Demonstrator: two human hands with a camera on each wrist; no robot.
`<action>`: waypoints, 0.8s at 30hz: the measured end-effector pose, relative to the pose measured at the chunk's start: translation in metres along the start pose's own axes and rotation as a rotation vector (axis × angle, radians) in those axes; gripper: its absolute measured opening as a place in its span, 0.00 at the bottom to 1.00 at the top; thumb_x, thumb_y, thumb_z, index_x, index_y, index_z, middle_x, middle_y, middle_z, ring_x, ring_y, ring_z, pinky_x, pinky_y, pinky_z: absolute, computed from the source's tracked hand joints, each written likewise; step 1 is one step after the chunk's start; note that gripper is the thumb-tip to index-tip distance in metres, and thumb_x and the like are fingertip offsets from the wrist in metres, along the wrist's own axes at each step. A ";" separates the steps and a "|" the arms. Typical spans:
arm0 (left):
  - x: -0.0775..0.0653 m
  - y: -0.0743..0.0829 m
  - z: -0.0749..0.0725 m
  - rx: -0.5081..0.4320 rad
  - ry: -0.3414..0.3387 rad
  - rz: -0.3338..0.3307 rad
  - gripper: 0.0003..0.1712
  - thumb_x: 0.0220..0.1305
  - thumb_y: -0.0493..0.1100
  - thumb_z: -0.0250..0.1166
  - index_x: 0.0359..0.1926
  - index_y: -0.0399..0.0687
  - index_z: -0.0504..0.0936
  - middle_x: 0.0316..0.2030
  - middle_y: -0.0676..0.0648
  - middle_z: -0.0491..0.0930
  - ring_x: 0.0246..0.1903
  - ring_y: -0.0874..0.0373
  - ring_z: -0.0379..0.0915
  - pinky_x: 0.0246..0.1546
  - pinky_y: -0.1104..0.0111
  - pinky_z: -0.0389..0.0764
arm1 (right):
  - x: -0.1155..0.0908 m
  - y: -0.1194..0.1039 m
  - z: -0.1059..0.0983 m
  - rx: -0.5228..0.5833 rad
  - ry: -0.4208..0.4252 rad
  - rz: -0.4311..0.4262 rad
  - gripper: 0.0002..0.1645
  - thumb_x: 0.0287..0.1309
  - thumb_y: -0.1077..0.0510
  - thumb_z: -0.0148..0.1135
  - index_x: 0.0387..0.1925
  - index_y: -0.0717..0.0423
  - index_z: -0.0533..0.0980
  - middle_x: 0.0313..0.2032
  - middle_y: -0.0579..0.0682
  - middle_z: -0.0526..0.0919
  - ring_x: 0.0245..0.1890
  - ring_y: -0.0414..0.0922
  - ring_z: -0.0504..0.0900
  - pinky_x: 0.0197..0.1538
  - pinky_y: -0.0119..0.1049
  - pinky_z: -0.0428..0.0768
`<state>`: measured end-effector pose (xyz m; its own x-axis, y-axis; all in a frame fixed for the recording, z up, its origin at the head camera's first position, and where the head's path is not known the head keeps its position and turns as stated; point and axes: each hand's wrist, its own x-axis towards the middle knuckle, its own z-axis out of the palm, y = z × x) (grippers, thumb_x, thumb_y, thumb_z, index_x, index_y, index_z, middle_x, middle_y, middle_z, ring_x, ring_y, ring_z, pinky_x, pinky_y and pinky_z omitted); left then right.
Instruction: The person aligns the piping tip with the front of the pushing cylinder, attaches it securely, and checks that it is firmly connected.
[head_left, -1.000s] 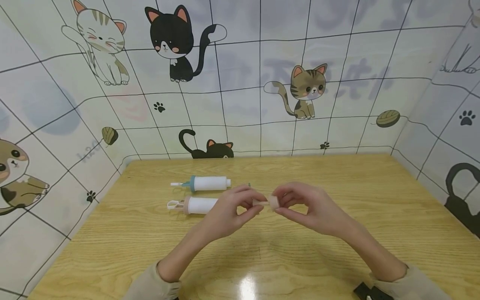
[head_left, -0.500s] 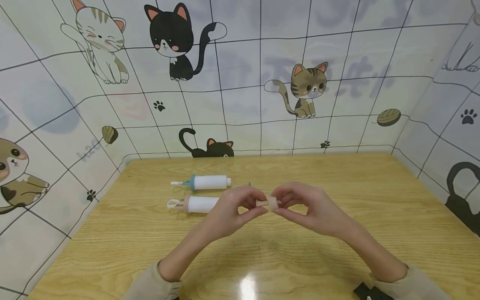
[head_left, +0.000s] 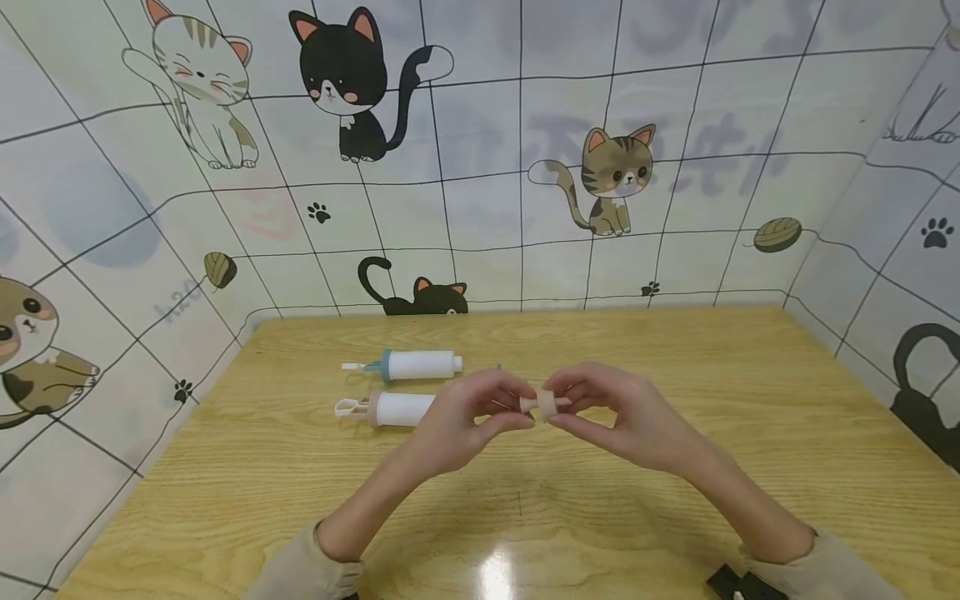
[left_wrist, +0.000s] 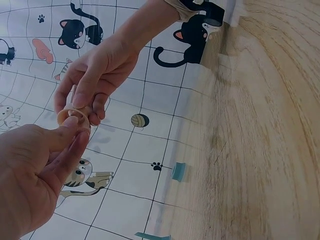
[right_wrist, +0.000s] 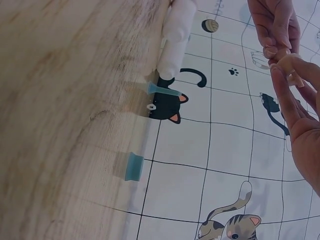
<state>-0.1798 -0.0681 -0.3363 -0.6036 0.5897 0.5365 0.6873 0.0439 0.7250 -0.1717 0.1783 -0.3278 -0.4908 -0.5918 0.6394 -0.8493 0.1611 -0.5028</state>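
Observation:
My left hand [head_left: 480, 417] pinches the flared end of a small beige nozzle-like piece [head_left: 527, 404] between thumb and fingers. Opposite it, my right hand [head_left: 607, 408] grips a short beige ring [head_left: 546, 404] at its edges. The slim stem of the piece passes through the ring and shows on its right side, by the right fingertips. In the left wrist view the ring [left_wrist: 63, 116] is a round collar around the piece, partly hidden by fingers. Fingers cover most of both parts in the right wrist view. Both hands are up over the middle of the table.
Left on the wooden table [head_left: 300, 483] lie a white tube with a teal collar [head_left: 420, 365] and one with a beige collar [head_left: 401, 409], partly behind the left hand. A teal spool-shaped piece [right_wrist: 134, 166] and a teal tapered piece [right_wrist: 165, 90] stand on the table.
The beige nozzle-like piece has slid rightward through the ring, its stem now emerging on the right. My left hand has moved slightly right, nearer the right hand, which stays nearly still.

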 end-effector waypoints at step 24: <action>0.000 0.001 0.004 -0.168 0.064 -0.088 0.06 0.66 0.26 0.63 0.44 0.34 0.80 0.36 0.37 0.84 0.32 0.51 0.84 0.35 0.60 0.86 | 0.003 -0.006 0.003 0.115 -0.005 0.064 0.23 0.55 0.74 0.70 0.51 0.58 0.78 0.45 0.50 0.84 0.41 0.44 0.88 0.44 0.39 0.86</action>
<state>-0.1774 -0.0648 -0.3375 -0.6866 0.5371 0.4900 0.5566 -0.0453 0.8295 -0.1679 0.1731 -0.3250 -0.5420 -0.5873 0.6011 -0.7881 0.1070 -0.6061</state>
